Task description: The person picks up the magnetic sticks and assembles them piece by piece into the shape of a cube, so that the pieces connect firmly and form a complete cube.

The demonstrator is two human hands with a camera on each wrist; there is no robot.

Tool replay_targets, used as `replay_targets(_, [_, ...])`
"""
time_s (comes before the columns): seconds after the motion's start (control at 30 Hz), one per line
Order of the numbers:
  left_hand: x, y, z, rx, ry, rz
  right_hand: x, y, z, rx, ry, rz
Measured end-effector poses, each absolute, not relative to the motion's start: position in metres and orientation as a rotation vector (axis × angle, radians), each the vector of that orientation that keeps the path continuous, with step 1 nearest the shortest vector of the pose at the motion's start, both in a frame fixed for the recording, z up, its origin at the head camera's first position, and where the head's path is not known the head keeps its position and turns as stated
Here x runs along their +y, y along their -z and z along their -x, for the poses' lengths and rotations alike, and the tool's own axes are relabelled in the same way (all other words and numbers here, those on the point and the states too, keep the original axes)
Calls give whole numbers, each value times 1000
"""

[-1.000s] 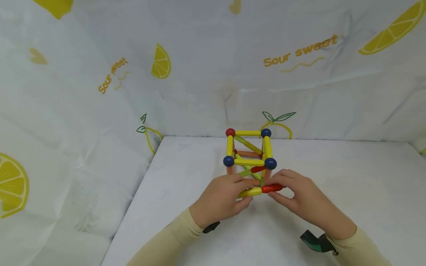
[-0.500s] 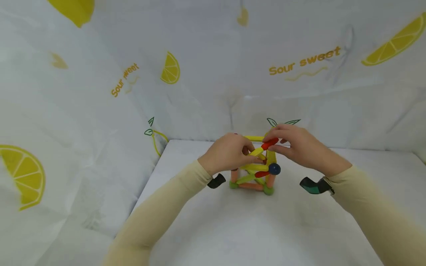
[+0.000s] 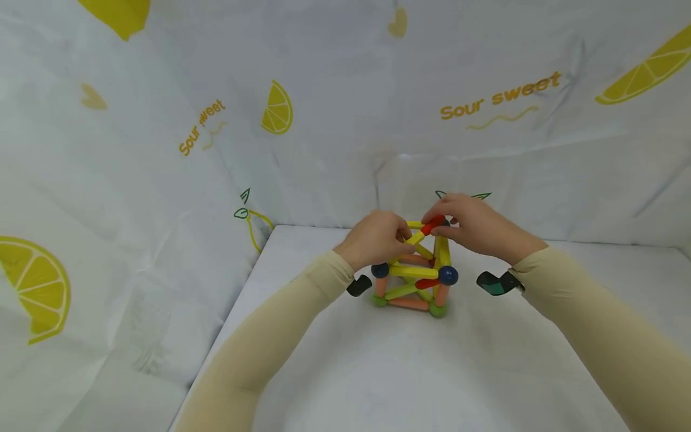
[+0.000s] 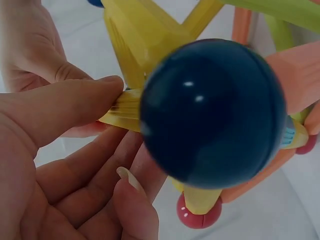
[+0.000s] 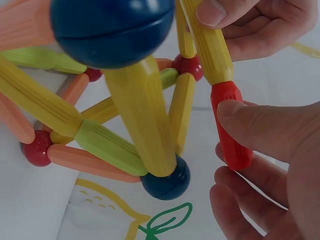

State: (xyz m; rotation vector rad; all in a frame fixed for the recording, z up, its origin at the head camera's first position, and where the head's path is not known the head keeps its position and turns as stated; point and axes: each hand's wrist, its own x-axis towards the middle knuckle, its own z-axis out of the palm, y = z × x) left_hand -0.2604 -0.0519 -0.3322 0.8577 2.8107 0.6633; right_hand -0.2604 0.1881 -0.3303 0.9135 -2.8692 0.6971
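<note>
In the head view a cube-shaped frame of magnetic building sticks and balls stands on the table, with yellow bars round its top and blue balls at corners. Above its top, a yellow stick and a red stick are joined end to end and slant upward to the right. My left hand pinches the yellow one between thumb and fingers. The red one is pinched by my right hand, close to the back right corner. In the left wrist view a blue ball hides part of the frame.
The white table stretches out in front of the frame and to both sides. Right behind rises a white backdrop printed with lemons. A dark wrist strap end hangs below the right wrist.
Both hands have risen from in front of the frame to above its top, carrying the joined yellow and red sticks. During the last half second they shifted slightly, the right hand moving left.
</note>
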Motion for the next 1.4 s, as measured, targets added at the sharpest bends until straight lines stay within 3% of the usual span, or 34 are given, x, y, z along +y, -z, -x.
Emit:
replay_targets(0.87, [-49, 338, 260, 2819, -528, -849, 182, 353, 268, -2802, -595, -929])
replay_targets(1.4, [-53, 338, 258, 2789, -643, -840, 187, 353, 271, -2885, -702, -716])
